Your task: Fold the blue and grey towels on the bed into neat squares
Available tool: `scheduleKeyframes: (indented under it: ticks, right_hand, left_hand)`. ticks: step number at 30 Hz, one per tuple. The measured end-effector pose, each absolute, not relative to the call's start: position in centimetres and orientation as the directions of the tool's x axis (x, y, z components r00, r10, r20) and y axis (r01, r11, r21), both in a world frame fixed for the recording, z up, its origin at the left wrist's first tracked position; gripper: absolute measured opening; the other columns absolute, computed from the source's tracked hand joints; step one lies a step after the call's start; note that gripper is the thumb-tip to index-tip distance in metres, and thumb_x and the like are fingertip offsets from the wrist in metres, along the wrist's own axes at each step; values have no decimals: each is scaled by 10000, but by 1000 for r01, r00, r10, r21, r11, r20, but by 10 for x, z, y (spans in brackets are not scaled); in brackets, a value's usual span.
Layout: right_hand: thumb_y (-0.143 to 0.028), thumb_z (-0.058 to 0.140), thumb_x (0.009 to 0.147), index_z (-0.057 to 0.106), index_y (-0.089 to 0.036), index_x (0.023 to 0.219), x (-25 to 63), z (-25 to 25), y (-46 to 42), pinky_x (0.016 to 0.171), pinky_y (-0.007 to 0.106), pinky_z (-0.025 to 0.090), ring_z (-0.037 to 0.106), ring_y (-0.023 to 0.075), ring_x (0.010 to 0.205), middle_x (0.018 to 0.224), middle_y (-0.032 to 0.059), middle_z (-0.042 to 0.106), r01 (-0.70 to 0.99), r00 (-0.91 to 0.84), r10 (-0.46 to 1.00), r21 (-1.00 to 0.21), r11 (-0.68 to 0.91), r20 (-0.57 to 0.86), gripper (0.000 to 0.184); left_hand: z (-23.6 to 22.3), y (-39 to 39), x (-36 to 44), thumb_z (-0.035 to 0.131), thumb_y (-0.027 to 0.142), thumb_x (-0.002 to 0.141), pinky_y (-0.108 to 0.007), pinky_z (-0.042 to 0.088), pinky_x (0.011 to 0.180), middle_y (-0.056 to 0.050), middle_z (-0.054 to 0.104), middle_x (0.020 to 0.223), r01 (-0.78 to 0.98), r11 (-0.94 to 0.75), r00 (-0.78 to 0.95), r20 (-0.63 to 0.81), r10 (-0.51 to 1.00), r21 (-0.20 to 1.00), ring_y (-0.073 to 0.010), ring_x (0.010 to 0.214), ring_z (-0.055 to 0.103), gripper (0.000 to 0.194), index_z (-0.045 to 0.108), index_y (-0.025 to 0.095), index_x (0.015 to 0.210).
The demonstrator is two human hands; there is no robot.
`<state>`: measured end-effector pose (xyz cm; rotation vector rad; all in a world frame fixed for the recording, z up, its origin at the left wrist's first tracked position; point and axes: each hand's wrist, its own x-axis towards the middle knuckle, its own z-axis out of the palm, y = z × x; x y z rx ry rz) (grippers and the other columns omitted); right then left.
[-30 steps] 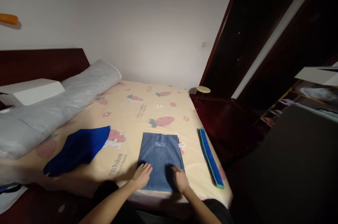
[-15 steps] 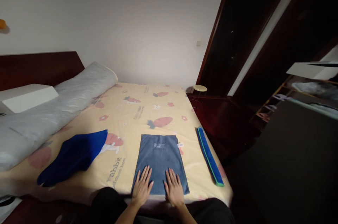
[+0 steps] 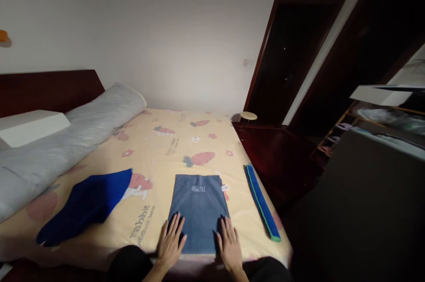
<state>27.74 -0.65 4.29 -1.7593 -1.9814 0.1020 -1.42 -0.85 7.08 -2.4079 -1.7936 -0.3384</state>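
A grey-blue towel [image 3: 201,215] with small white lettering and a white tag lies flat on the bed's near edge, its layers apparently folded. My left hand [image 3: 171,240] rests open over its left near edge, fingers stretched out. On the opposite edge, my right hand [image 3: 229,242] lies open too, fingers pointing away from me. Left of them a bright blue cloth [image 3: 88,204] is spread loosely and unevenly. Along the bed's right edge lies a blue cloth with green trim [image 3: 262,202], folded into a long narrow strip.
The bed [image 3: 159,158] has a yellow sheet printed with carrots and rabbits. A grey roll of bedding [image 3: 99,118] and a white box [image 3: 33,127] lie at the left. Beyond the right edge are a small round stool [image 3: 248,116], a dark panel [image 3: 361,202] and a shelf.
My hands have slid apart, from the middle of the grey-blue towel out to its side edges. The view has tilted slightly upward. The other cloths lie as before.
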Motion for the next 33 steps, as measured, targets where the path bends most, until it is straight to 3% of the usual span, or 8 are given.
scheduleKeyframes:
  ticks: [6,10,13,16,19,25,33]
  right_hand:
    - [-327,355,956,316,-293,1501,240,60,18,1152,517,293,250,264,1445,1572,41,256,867,-231,946,-393,307,229,547]
    - [-178,424,828,306,-302,1498,206,70,34,1162,500,276,221,261,1450,1571,17,199,810,-369,920,-440,387,131,692]
    - [-203,439,851,254,-322,1509,198,73,40,1158,493,290,240,258,1444,1564,13,209,768,-435,894,-472,432,111,693]
    - [-351,432,942,292,-394,1483,210,71,41,1136,517,320,290,269,1426,1554,2,251,748,-461,878,-476,462,129,560]
    - [-487,389,971,328,-408,1464,235,67,38,1147,523,296,290,267,1428,1556,-2,258,786,-408,907,-464,409,107,503]
    - [-548,225,988,298,-241,1498,276,62,29,1185,491,216,217,235,1458,1576,37,222,924,-64,998,-377,68,24,600]
    - [-594,209,977,354,-204,1482,275,58,31,1170,488,259,245,249,1450,1567,60,262,938,-44,995,-339,71,88,654]
  left_hand:
    - [79,6,-1,328,322,932,-581,277,1150,-6,189,1595,957,-286,270,210,940,50,-265,1449,273,673,-14,332,1512]
    - [66,25,31,401,184,785,-581,305,1141,-11,135,1579,937,-348,342,116,932,39,-288,1448,253,857,-102,283,1472]
    - [50,38,41,410,189,770,-585,343,1118,-13,177,1556,903,-426,424,62,904,45,-292,1425,301,868,-152,284,1425]
    - [36,41,26,385,244,856,-557,393,1090,12,230,1547,902,-428,424,65,903,53,-275,1402,354,756,-102,340,1426]
    - [28,37,-2,358,342,934,-509,392,1099,29,262,1554,913,-401,393,97,914,74,-255,1399,373,623,12,392,1449]
    - [34,18,-30,301,411,979,-489,311,1140,41,255,1576,974,-213,201,137,970,77,-227,1432,319,520,139,392,1472]
    - [53,14,-23,294,450,981,-536,261,1155,-4,262,1582,973,-224,212,179,961,49,-242,1439,304,537,157,347,1490]
